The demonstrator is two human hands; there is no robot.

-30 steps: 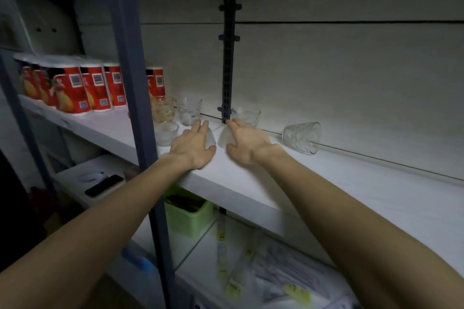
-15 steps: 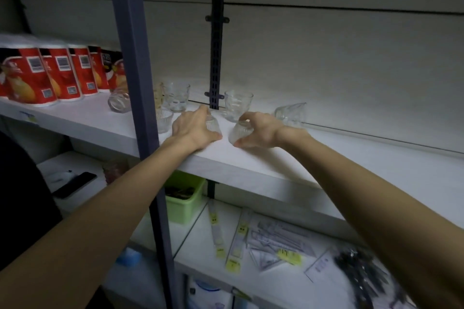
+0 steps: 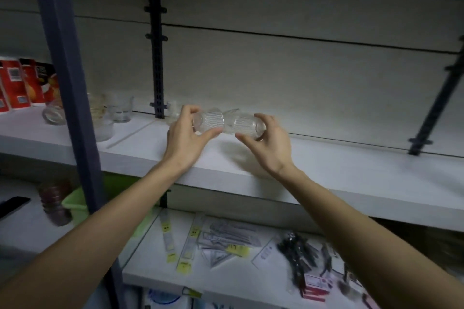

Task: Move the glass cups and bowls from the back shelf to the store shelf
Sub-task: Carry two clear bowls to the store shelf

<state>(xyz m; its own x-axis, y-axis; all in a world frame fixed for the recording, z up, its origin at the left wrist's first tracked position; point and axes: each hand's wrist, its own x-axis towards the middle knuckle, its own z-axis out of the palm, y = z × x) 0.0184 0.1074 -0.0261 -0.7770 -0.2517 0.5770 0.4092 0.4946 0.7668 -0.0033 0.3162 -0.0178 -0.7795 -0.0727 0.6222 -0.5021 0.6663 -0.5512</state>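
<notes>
The left hand (image 3: 184, 138) has its thumb and fingers curled around a ribbed glass cup (image 3: 208, 121), held on its side above the white shelf board (image 3: 326, 168). The right hand (image 3: 270, 140) grips a second ribbed glass cup (image 3: 247, 124) the same way, thumb below and fingers over the top. The two cups lie end to end between the hands, their inner ends touching or nearly so; which cannot be told. Both are lifted clear of the board, roughly over its middle, near the front edge.

Behind the left hand, at the back edge of the board beside the dark slotted upright (image 3: 157, 68), a further clear glass (image 3: 173, 110) is partly hidden. Toward the left end stand a clear tumbler (image 3: 120, 110), a small glass bowl (image 3: 104, 128) and a glass jar (image 3: 54, 114) lying tilted, all blurred. Red snack packets (image 3: 22, 83) fill the far left end. A blue-grey post (image 3: 67, 78) crosses in front of them.

On the lower shelf lie packaged rulers (image 3: 168, 233), a green plastic bin (image 3: 75, 203) and dark clips (image 3: 298, 253).
</notes>
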